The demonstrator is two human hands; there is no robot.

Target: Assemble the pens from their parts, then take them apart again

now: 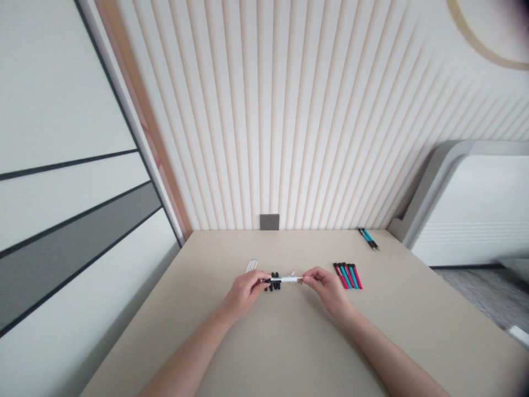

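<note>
A slim white-and-black pen (pixel 288 279) stretches level between my two hands, just above the table. My left hand (pixel 247 289) pinches its dark left end between thumb and fingertips. On the other side, my right hand (pixel 329 288) pinches the thin pale right end. Several short black pen parts (pixel 276 283) lie beneath and behind the pen, close to my left fingers, which partly hide them. Small pale pieces (pixel 293 274) lie behind the pen near my right fingertips, too small to make out. Thin white sticks (pixel 251 266), like refills, lie beyond my left hand.
A row of red and teal barrels with black ends (pixel 348 275) lies right of my right hand. Two teal-and-black pens (pixel 368 239) lie at the table's back right. The beige table (pixel 273 353) meets a ribbed wall with a dark socket (pixel 269 221).
</note>
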